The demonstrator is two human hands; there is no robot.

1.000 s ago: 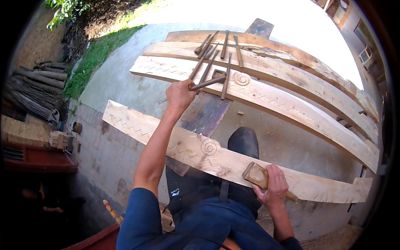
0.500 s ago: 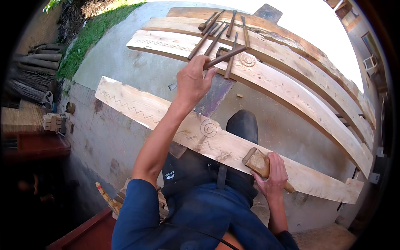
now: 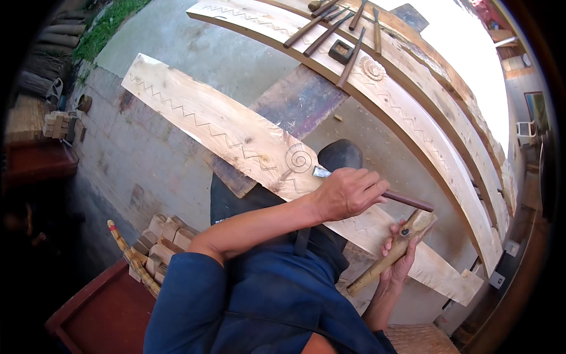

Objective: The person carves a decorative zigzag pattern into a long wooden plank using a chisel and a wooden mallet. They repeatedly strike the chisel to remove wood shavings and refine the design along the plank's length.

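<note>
My left hand is closed round a wood chisel, which lies nearly level across the carved board. Its flat metal blade points left, close to the spiral drawn on the long pale board. In my right hand is a wooden mallet, held by the handle with the worn head up. The mallet head is by the butt of the chisel handle; whether they touch I cannot tell. Zigzag lines run along the board, which lies across in front of me.
Beyond lies another board with a carved rosette. Several chisels rest on it, beside a black square-framed object. Small wood blocks are piled at lower left, above a red surface. A dark plank spans between the boards.
My left hand has brought the chisel from the far board down and right, over the near board. My right hand has turned the mallet head up, off the board. The view has shifted.
</note>
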